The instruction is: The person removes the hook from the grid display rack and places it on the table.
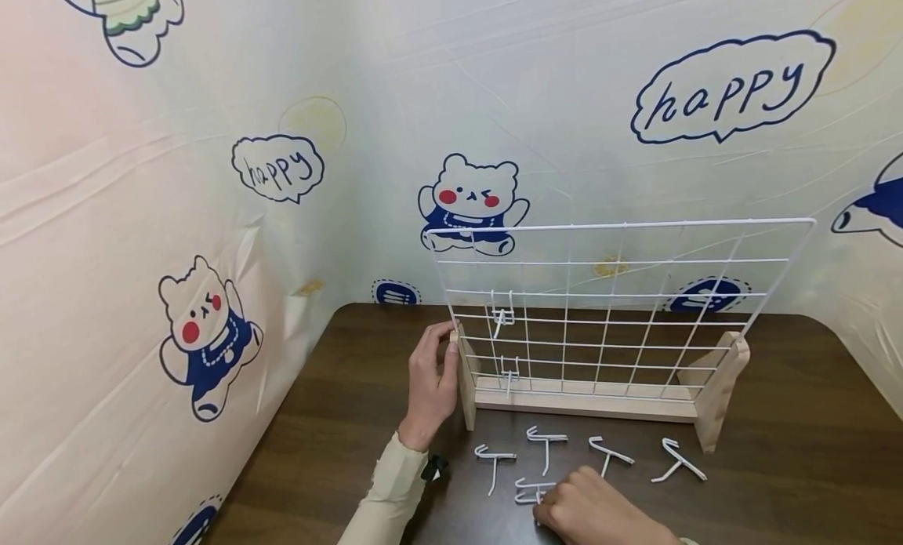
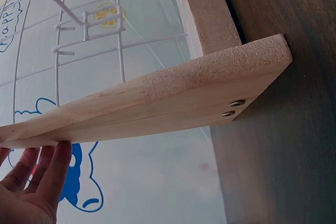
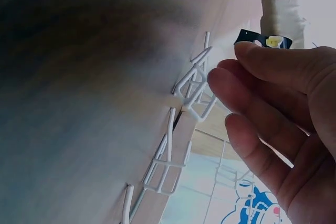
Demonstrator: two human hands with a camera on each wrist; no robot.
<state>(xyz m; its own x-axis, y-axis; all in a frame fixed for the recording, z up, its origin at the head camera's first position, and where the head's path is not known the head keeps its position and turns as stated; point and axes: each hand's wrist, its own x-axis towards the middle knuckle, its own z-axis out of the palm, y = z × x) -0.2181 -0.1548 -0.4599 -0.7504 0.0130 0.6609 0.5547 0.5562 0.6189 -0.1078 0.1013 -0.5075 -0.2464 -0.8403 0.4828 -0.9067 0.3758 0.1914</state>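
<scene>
A white wire grid rack [image 1: 564,294] stands on a wooden base, with two white wire hooks hung near its left side, an upper one [image 1: 502,317] and a lower one [image 1: 509,375]. My left hand [image 1: 432,376] holds the rack's left wooden side panel [image 2: 131,106] near its top, fingertips at one edge; the thumb is out of the left wrist view. Low in front, my right hand [image 1: 596,510] is at a white hook [image 1: 531,488] lying on the table. In the right wrist view, its bent fingers and thumb stay apart, the index fingertip beside that hook [image 3: 195,90].
Several more white hooks lie in front of the rack, among them one at the left [image 1: 495,459] and one at the right [image 1: 679,460]. The dark wooden table [image 1: 324,419] meets a printed cloth [image 1: 367,161] at its left and back.
</scene>
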